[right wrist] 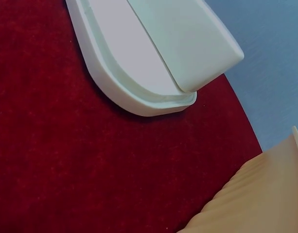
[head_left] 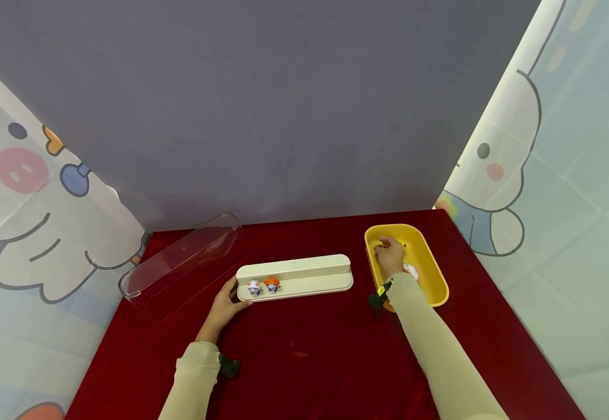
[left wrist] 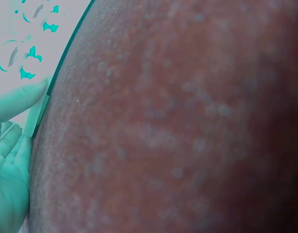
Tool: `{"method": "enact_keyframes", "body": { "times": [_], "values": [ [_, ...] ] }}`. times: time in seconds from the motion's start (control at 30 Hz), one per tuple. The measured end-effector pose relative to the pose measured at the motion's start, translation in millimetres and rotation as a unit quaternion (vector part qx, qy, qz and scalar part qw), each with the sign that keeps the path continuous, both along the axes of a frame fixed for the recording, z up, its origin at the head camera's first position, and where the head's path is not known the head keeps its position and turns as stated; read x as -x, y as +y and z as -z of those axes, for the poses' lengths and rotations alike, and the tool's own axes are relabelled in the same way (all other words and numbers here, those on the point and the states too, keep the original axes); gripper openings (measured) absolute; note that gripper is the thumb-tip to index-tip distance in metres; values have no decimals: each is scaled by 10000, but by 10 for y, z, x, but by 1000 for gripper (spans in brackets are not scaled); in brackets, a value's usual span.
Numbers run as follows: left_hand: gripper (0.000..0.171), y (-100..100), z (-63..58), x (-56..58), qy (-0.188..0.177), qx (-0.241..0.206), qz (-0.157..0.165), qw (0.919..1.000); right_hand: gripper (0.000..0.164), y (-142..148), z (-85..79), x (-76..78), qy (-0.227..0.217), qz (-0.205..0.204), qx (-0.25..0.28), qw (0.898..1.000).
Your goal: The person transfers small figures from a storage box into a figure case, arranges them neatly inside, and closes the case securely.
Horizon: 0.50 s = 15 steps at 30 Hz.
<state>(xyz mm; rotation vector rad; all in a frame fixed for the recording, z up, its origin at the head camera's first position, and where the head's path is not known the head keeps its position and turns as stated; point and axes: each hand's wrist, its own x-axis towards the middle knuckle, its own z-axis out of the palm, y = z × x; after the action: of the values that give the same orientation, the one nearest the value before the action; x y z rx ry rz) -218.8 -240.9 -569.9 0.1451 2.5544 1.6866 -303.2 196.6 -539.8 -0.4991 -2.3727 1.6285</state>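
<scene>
Desk: What is the step in hand?

Operator: On my remote feed, a right hand (head_left: 391, 255) reaches down into a yellow basket (head_left: 433, 284), at right, while a left hand (head_left: 224, 307) grips the left end of a cream stand (head_left: 315, 284), centre, on a red cloth (head_left: 294, 344). I judge this to be the picking-out of a small piece, the stand steadied meanwhile.

Desk: Anything in the right hand?

Operator: I cannot tell. Its fingers point down and bend inward, hiding whatever may lie beneath, and the right wrist view gives me the stand's far end instead of the fingertips.

Desk: The next move?

Operator: In my judgement it calls for a secure pinch, a lift clear of the basket's rim and a level pass toward the stand's bare stretch.

Desk: And the pieces?

Operator: Two tiny figurines stand side by side at the stand's left end: a white-capped figurine (head_left: 254, 287) and an orange-topped figurine (head_left: 272, 284), both showing blue. The stand is long, round-cornered, low-lipped, with a taller step along its back. A white piece (head_left: 411, 270) touched with red lies in the basket beside the wrist.
</scene>
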Motion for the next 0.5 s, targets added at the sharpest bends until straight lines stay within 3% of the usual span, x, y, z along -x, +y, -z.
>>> {"method": "enact_keyframes", "body": {
  "times": [0.13,0.23,0.5],
  "values": [
    [89,0,8,0,41,40,2,10000,30,-10,-7,-9,30,-72,-145,9999],
    [90,-30,108,30,145,28,-39,9999,28,-12,6,-9,21,-98,-153,9998],
    [91,-19,96,27,76,-3,-120,9999,27,2,43,7,-46,-156,-157,9997]
  ]
}}
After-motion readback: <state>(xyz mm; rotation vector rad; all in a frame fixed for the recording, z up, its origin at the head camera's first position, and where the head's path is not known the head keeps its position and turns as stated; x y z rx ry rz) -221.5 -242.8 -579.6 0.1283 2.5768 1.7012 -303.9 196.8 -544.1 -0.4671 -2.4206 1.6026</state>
